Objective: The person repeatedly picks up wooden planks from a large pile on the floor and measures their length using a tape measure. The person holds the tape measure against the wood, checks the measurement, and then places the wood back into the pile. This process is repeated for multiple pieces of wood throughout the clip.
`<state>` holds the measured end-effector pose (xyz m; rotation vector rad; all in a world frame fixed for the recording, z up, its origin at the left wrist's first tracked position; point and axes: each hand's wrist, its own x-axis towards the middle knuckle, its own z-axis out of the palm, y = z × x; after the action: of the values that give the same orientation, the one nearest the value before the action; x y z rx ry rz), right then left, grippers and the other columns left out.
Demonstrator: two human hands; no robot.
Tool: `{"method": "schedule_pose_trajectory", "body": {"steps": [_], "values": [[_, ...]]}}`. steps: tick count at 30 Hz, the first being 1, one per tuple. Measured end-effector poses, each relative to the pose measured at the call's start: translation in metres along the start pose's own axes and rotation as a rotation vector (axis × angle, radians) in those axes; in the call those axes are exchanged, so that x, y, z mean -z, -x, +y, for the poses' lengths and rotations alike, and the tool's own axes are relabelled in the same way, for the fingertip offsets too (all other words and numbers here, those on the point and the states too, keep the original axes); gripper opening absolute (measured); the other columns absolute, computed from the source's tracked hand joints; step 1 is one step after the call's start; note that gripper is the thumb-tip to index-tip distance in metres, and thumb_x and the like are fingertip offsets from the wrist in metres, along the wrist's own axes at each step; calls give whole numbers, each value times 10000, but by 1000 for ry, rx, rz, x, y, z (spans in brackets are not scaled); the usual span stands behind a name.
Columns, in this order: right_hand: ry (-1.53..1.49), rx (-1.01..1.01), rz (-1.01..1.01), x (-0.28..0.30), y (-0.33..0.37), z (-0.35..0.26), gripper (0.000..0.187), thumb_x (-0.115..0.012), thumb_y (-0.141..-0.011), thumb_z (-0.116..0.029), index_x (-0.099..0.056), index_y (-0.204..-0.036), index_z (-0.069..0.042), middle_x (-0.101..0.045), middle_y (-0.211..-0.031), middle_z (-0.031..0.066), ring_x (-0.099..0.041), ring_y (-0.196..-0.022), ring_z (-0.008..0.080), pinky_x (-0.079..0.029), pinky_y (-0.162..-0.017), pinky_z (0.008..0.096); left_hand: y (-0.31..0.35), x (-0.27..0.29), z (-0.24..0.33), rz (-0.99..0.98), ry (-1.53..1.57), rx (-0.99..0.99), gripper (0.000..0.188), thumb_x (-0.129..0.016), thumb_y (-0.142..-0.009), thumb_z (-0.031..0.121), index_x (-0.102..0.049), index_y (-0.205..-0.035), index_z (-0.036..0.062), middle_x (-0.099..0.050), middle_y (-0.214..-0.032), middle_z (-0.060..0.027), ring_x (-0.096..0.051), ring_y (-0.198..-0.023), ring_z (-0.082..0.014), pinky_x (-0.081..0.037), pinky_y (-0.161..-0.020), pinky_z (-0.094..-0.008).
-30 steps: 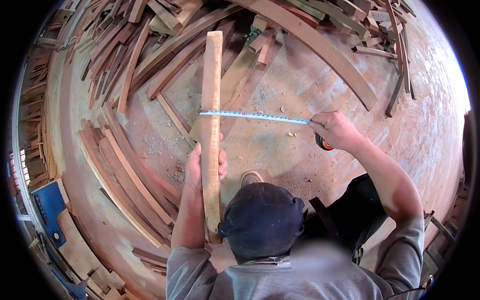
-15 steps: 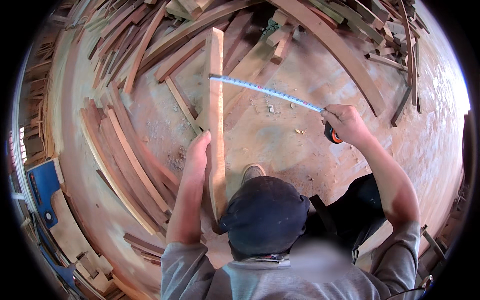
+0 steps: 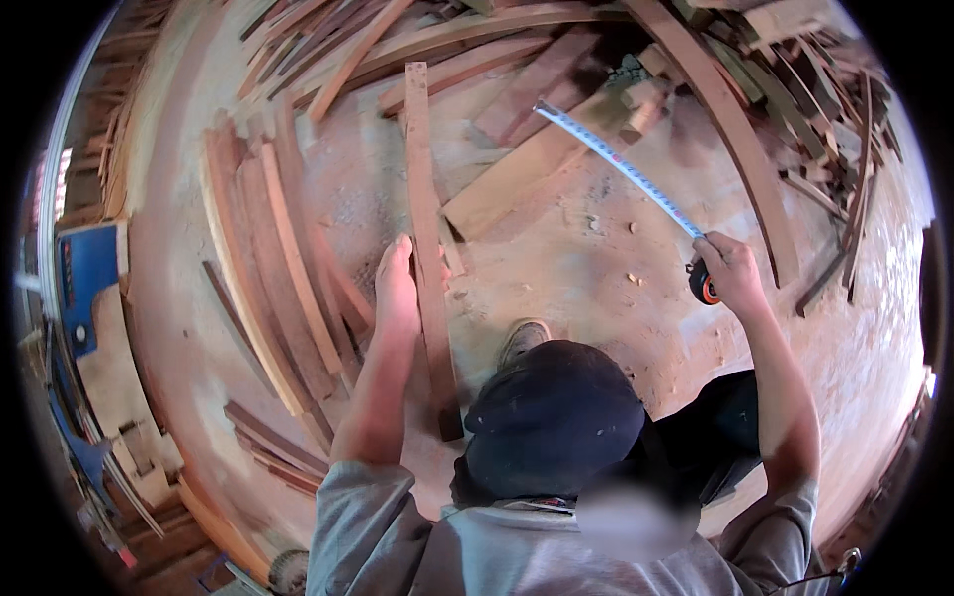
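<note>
My left hand [image 3: 397, 283] is closed around a long, narrow wooden strip [image 3: 422, 199], with the thumb on its left side and fingertips showing on its right. The strip points away from me, and small dark marks dot its far end. My right hand [image 3: 735, 270] grips a black and orange tape measure [image 3: 704, 283]. Its white blade [image 3: 621, 164] is pulled out toward the upper left and bows slightly. The blade's free end is in the air to the right of the strip, apart from it.
Several curved planks [image 3: 283, 238] lie at the left. A wide board [image 3: 537, 164] rests on the dusty floor ahead. A long curved piece [image 3: 730, 129] and a pile of offcuts [image 3: 825, 109] are at the far right. A blue panel [image 3: 89, 273] stands at the left edge.
The tape's end has come away from the strip toward the right. My right hand has moved right and slightly nearer. The strip has turned in my left hand, showing a darker face.
</note>
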<state>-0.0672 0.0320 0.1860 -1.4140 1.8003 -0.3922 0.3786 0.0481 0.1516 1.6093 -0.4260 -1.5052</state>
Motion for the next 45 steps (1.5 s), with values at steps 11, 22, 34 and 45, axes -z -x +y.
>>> {"method": "schedule_pose_trajectory", "body": {"steps": [11,22,34,45], "values": [[41,45,-34,-27,-26,1,260,-574,-949,-200,-660,-850,25,-649,-690,96,-598,-647,143,-480,-643,309,63,95,20,283,216,-196,214,-581,-927,81,-579,-1125,-2,-640,-1015,-53,-623,-901,-155,-506,-805,-308],[239,179,-48,-50,-45,26,253,-548,-952,-212,-666,-938,12,-639,-735,129,-604,-688,204,-469,-687,353,152,180,37,512,324,-293,234,-542,-952,176,-577,-1093,-7,-661,-937,-128,-651,-801,-222,-541,-725,-350],[136,129,-113,-51,-54,54,234,-522,-986,-171,-635,-860,-9,-585,-728,55,-529,-681,123,-439,-659,307,282,371,-94,1440,-631,170,452,-615,-905,274,-593,-1230,-40,-703,-958,-174,-674,-884,-295,-536,-756,-364],[237,23,79,-26,-5,-48,285,-565,-945,-249,-673,-966,13,-649,-778,188,-629,-739,250,-483,-725,356,118,380,19,1124,-955,-484,505,-537,-987,248,-460,-1394,-40,-569,-1342,-209,-579,-1193,-310,-435,-1039,-394]]}}
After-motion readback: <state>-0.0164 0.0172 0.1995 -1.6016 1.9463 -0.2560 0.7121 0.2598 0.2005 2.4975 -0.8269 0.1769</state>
